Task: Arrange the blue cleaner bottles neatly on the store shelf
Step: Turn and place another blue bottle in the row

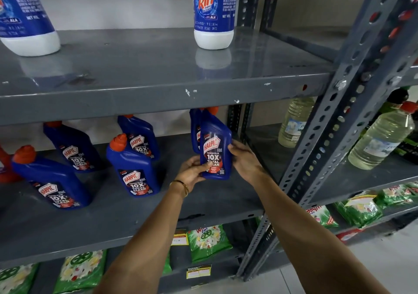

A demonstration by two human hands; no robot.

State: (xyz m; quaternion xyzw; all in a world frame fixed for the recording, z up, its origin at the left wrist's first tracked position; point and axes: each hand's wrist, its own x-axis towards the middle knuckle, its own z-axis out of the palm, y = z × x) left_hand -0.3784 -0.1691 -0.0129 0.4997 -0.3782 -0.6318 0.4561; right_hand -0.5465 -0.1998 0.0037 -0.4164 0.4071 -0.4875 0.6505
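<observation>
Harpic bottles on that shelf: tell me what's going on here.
A person is stocking the middle shelf. Both hands hold one blue Harpic bottle upright near the shelf's right end, left hand at its lower left, right hand on its right side, just in front of another bottle. Four more Harpic bottles stand loosely spaced to the left, not yet in a tidy row. Two Rin bottles sit on the shelf above.
</observation>
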